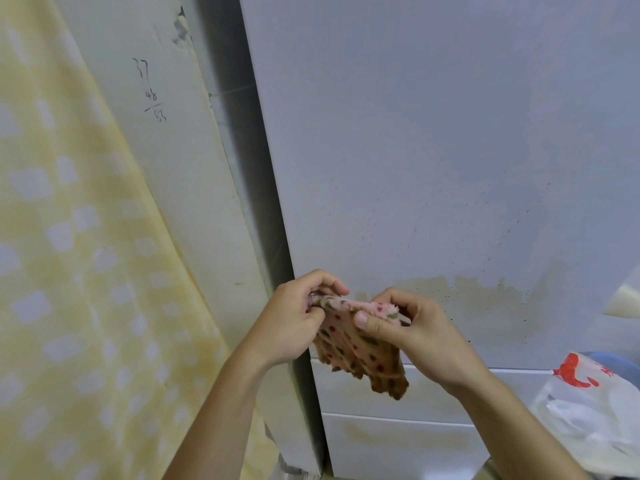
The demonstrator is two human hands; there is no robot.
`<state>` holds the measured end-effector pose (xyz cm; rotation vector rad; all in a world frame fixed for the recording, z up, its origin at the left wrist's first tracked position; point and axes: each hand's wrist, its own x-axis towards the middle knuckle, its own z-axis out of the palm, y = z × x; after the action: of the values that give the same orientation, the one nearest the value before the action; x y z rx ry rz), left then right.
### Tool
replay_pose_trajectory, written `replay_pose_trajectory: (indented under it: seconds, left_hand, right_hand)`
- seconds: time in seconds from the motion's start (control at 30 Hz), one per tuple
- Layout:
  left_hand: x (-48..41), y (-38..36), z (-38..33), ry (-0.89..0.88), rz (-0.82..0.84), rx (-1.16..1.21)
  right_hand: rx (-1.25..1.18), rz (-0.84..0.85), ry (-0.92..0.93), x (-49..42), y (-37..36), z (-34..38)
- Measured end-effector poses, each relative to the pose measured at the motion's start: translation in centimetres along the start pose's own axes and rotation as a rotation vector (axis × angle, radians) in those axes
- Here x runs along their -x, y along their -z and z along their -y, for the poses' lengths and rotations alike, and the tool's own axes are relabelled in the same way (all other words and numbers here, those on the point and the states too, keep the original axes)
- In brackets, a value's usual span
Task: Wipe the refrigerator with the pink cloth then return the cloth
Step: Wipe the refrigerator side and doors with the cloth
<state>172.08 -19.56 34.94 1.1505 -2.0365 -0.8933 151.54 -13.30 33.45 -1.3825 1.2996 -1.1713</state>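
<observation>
Head view: both hands are holding the pink cloth (360, 344) at lower centre of the frame, in front of the refrigerator (450, 150); the left hand (294, 320) is pinching its upper left edge, the right hand (405, 327) gripping the upper right, fingers (372, 325) clamped on fabric; brownish stains are showing beside the cloth, so wiping looks unfinished; returning is waiting.

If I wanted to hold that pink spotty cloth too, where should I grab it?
Probably take the pink cloth by its bottom corner, pinching it from below. The left hand and right hand already pinch its bunched top edge, so that part is taken. The rest hangs down loose and free in front of the refrigerator.
</observation>
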Motion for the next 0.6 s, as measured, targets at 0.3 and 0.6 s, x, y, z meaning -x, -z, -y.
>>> replay_pose_trajectory:
  seconds: [0.3,0.6]
  left_hand:
    - [1.5,-2.0,-3.3,-0.053,-0.121,0.250]
    - [1.1,-2.2,-2.0,0.177,0.001,0.377]
  right_hand:
    - [-0.469,-0.118,-0.047,0.0,-2.2,1.4]
    - [0.317,-0.208,0.282,-0.3,-0.1,0.7]
